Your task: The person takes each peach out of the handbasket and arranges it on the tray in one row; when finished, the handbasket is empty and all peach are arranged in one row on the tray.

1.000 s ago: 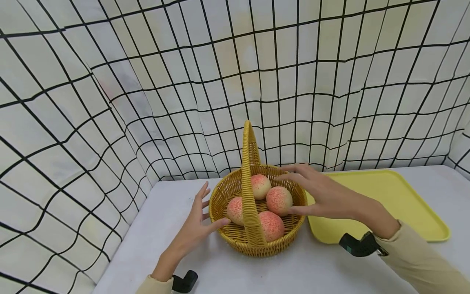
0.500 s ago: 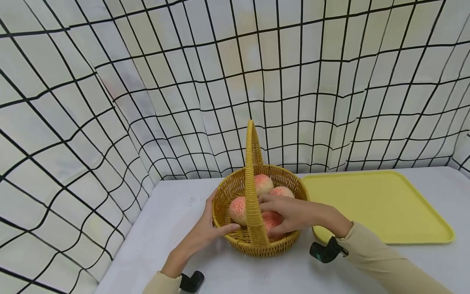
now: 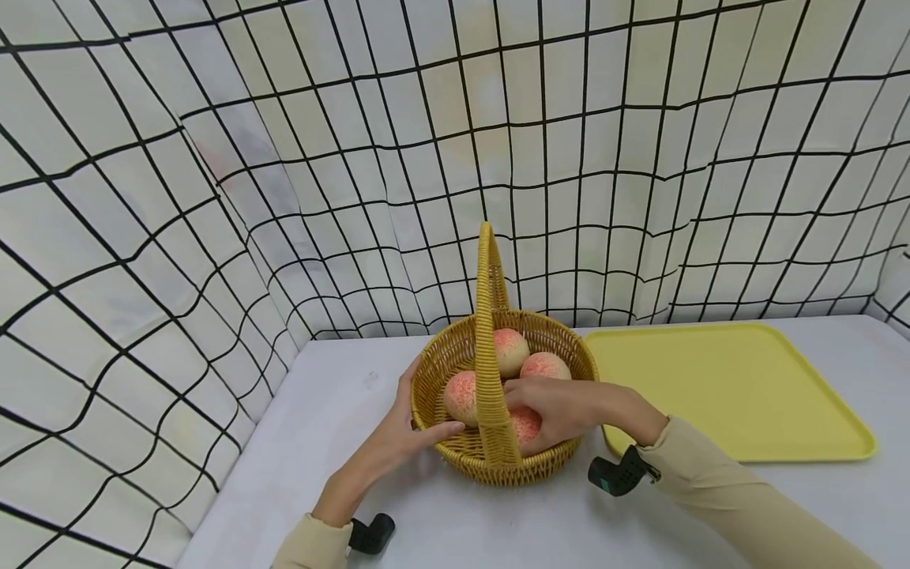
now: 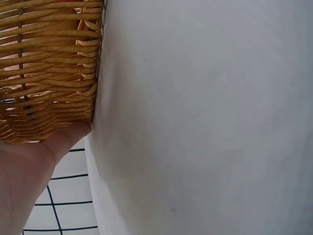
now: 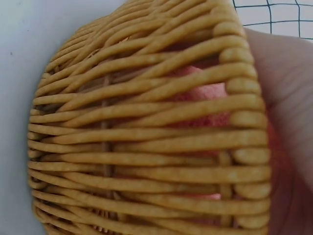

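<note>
"Golden wicker, one round, handled basket (image 3: 506, 472): how many pink-and-cream round peaches (image 3: 461, 397) inside?"
"Four. My half-curled left hand (image 3: 398, 438) grips its left side; my right hand (image 3: 558, 401) curls round the nearest peach (image 3: 524, 425)."

I take this for a small staged recording booth: pale sheeting (image 3: 562, 150) crossed by a black grid (image 3: 545, 186) walls in the white bench (image 3: 512, 529) behind and at the sides, with black wrist cameras (image 3: 618, 472) worn over it. The building beyond, I cannot tell.
</note>
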### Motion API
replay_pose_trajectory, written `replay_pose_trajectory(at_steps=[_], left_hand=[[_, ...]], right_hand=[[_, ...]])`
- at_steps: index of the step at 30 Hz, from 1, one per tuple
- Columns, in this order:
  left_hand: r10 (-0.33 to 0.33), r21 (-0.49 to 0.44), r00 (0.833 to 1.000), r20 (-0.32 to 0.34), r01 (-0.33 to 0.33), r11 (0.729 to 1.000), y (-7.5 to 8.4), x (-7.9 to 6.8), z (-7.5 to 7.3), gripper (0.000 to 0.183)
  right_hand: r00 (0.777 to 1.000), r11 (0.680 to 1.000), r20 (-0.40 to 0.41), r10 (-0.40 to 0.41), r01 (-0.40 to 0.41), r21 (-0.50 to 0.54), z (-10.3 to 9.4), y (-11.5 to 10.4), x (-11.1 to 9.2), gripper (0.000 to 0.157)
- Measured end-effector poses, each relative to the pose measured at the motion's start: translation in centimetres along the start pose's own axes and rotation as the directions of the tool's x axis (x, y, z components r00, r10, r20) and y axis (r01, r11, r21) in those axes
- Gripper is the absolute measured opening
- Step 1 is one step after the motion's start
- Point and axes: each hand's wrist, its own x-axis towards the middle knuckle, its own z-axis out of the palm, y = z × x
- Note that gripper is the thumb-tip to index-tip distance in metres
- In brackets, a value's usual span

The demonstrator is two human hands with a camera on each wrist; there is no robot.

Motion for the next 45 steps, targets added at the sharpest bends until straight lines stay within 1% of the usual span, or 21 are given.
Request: replay_pose_trajectory(at_steps=[5,9,12,15,18,20,24,27,30,33,36,39,41,45], left_hand=[[-0.002,-0.015,1.0,0.001,0.002,1.0,0.0,0.0,0.0,0.122],[0.007,-0.019,1.0,-0.001,-0.007,1.0,0.0,0.0,0.1,0.121],[0.012,-0.018,1.0,-0.001,-0.012,1.0,0.0,-0.1,0.2,0.121],[0.006,-0.016,1.0,-0.002,-0.006,1.0,0.0,-0.1,0.3,0.12],[0.003,-0.004,1.0,-0.008,-0.003,1.0,0.1,-0.1,0.3,0.121],[0.006,-0.001,1.0,-0.007,-0.006,1.0,0.0,-0.1,0.3,0.121],[0.009,-0.01,1.0,-0.003,-0.009,1.0,-0.1,0.0,0.3,0.121],[0.003,-0.012,1.0,-0.006,-0.003,1.0,-0.3,-0.2,0.1,0.121],[0.002,-0.007,1.0,-0.01,-0.002,1.0,-0.4,-0.3,-0.1,0.121],[0.011,-0.005,1.0,-0.006,-0.011,1.0,-0.5,-0.3,-0.2,0.121],[0.017,-0.009,1.0,0.004,-0.017,1.0,-0.6,-0.3,-0.2,0.12],[0.018,-0.012,1.0,0.007,-0.018,1.0,-0.4,-0.2,-0.1,0.12],[0.024,-0.02,1.0,0.01,-0.023,1.0,-0.3,-0.1,-0.1,0.12],[0.025,-0.032,1.0,0.008,-0.025,0.999,-0.2,0.0,-0.1,0.121]], right_hand=[[1.0,1.0,-0.01,-0.002,0.003,0.025,0.2,0.4,0.0,0.033],[0.999,0.998,-0.027,-0.031,0.032,0.047,0.4,0.8,-0.2,0.035],[0.997,0.997,-0.067,-0.03,0.035,0.065,0.4,0.9,-0.7,0.038],[0.991,0.997,-0.135,-0.006,0.017,0.075,0.2,0.7,-1.6,0.039],[0.975,0.996,-0.222,0.017,0.003,0.092,-0.5,0.1,-2.7,0.04],[0.959,0.995,-0.282,0.034,-0.007,0.098,-1.3,-0.4,-3.7,0.043],[0.92,0.989,-0.387,0.059,-0.001,0.148,-3.3,-1.1,-6.1,0.046],[0.89,0.988,-0.449,0.085,-0.019,0.15,-4.8,-1.5,-8.0,0.046],[0.861,0.99,-0.495,0.115,-0.057,0.13,-6.1,-1.6,-9.7,0.048],[0.837,0.989,-0.528,0.142,-0.102,0.105,-6.7,-1.5,-11.2,0.05],[0.822,0.986,-0.545,0.165,-0.134,0.097,-6.8,-0.9,-12.2,0.05],[0.813,0.981,-0.55,0.192,-0.165,0.098,-6.3,0.3,-13.0,0.047],[0.809,0.974,-0.543,0.225,-0.191,0.119,-5.8,1.4,-13.4,0.046],[0.806,0.957,-0.517,0.289,-0.235,0.168,-4.7,3.9,-13.4,0.043]])
